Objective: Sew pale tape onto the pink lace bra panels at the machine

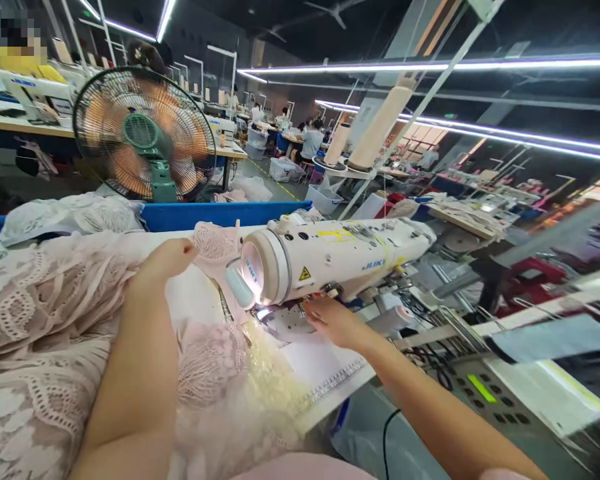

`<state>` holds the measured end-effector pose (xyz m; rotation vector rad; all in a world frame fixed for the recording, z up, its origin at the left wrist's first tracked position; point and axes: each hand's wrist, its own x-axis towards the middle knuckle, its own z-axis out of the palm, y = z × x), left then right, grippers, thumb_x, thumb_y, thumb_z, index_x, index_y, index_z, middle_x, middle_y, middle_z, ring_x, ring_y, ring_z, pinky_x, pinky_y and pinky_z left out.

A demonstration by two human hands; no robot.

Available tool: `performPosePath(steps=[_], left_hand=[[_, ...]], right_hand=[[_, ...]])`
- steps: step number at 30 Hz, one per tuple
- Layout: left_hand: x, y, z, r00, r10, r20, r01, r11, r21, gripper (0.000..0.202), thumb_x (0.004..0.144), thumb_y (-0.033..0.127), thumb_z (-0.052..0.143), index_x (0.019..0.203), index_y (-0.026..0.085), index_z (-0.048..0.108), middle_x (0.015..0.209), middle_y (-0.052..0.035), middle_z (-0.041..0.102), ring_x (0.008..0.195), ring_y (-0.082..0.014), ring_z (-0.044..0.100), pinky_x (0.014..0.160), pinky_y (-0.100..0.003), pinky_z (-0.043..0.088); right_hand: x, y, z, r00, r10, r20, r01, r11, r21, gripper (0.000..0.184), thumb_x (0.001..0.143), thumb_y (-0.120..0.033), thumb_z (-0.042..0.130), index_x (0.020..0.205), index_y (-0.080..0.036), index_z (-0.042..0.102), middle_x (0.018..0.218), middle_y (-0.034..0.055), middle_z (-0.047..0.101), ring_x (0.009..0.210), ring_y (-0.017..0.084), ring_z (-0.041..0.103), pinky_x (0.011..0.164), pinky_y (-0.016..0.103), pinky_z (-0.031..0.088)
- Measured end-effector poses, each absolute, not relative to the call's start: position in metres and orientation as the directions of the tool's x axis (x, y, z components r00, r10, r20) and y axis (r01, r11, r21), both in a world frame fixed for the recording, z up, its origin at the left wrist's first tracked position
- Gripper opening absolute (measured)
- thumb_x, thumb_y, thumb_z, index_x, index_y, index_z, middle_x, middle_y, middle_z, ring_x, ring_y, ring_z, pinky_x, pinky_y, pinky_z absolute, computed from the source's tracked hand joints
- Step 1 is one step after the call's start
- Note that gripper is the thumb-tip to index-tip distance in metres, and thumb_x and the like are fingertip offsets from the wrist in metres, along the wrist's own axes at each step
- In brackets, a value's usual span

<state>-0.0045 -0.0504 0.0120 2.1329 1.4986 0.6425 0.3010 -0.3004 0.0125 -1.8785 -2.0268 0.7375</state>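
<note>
A white sewing machine [330,257] lies across the table, its lamp lighting the needle area. Behind its head end, my left hand [173,257] is closed at the edge of a pink lace piece [215,240], which runs down toward the needle area. My right hand [333,319] reaches under the machine's arm, fingers together and bent at the metal bed plate [290,321]; what lies at the fingertips is hidden. Nearer to me are a pink lace cup [213,363] and pale yellow translucent material [270,367].
Pink lace garments [45,320] are heaped at the left. A fan [143,133] stands beyond the blue table edge [225,215]. Thread cones [380,130] rise behind the machine. A control panel [490,393] sits at the right. Other people work farther back.
</note>
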Motion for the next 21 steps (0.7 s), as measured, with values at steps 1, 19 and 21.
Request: performPosePath(steps=[1, 19, 21], left_hand=[[-0.006, -0.052, 0.018, 0.301, 0.947, 0.110, 0.762, -0.308, 0.570, 0.029, 0.091, 0.036, 0.056, 0.071, 0.015, 0.058, 0.065, 0.0037, 0.055, 0.059, -0.0104, 0.054, 0.060, -0.027, 0.048], [-0.017, -0.268, -0.027, 0.472, 0.879, -0.067, 0.877, -0.460, 0.139, 0.022, 0.070, 0.029, 0.066, 0.086, 0.014, 0.071, 0.105, -0.0170, 0.071, 0.103, -0.0361, 0.063, 0.087, -0.049, 0.049], [-0.022, -0.310, -0.065, 0.476, 0.879, 0.029, 0.874, -0.477, 0.092, 0.045, 0.078, 0.030, 0.053, 0.116, 0.009, 0.064, 0.136, -0.0238, 0.051, 0.128, -0.0400, 0.046, 0.099, -0.056, 0.041]], right_hand=[[0.304, -0.324, 0.013, -0.167, 0.962, -0.214, 0.797, 0.004, -0.604, 0.030, 0.092, -0.040, 0.051, 0.103, -0.016, 0.066, 0.100, 0.0080, 0.067, 0.089, 0.019, 0.063, 0.080, 0.034, 0.050], [0.190, -0.415, -0.167, -0.605, 0.774, -0.186, -0.060, -0.277, -0.959, 0.057, 0.053, -0.064, 0.077, 0.083, -0.015, 0.072, 0.080, 0.0028, 0.067, 0.083, 0.022, 0.061, 0.091, 0.041, 0.045], [0.211, -0.424, -0.174, -0.761, 0.622, -0.185, -0.035, -0.324, -0.946, 0.057, 0.048, -0.059, 0.082, 0.081, -0.015, 0.071, 0.075, 0.0007, 0.064, 0.077, 0.018, 0.059, 0.086, 0.036, 0.046]])
